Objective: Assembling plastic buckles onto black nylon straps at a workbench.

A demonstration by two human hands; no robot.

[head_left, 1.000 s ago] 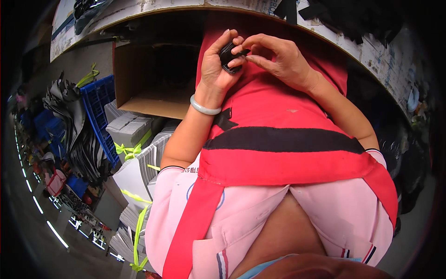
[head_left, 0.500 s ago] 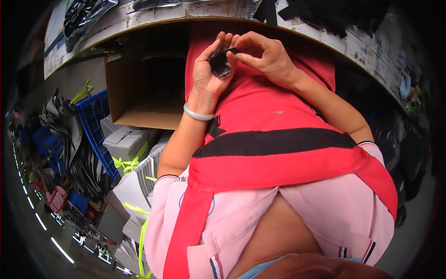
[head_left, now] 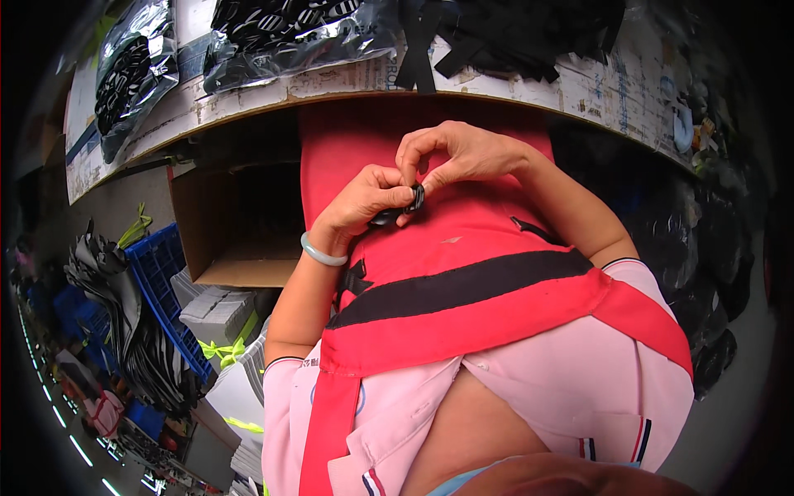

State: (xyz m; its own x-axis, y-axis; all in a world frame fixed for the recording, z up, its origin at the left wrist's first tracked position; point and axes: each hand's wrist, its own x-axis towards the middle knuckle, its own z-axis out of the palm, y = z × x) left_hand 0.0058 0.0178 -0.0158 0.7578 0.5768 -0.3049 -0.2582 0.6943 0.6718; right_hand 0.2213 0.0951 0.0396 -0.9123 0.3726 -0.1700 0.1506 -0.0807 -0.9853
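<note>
A: Left hand (head_left: 360,202)?
B: Curled, grasping a small glossy black piece (head_left: 418,197) between thumb and fingers. Partly covered, so exact shape unclear.
A: Right hand (head_left: 465,154)?
B: Bent at the fingers, thumb at the same piece, close against the left fingertips. Pinching or only touching? Impossible to say from here.
A: Location of the piece?
B: Between both hands, over the red apron (head_left: 496,217), near the table (head_left: 331,88) edge.
A: On the table?
B: Clear bags (head_left: 302,41) of black parts, plus heaped black strips (head_left: 529,41).
A: To the left, lower down?
B: Open cardboard box (head_left: 248,274), blue crate (head_left: 168,302), tied grey bundles (head_left: 217,314).
</note>
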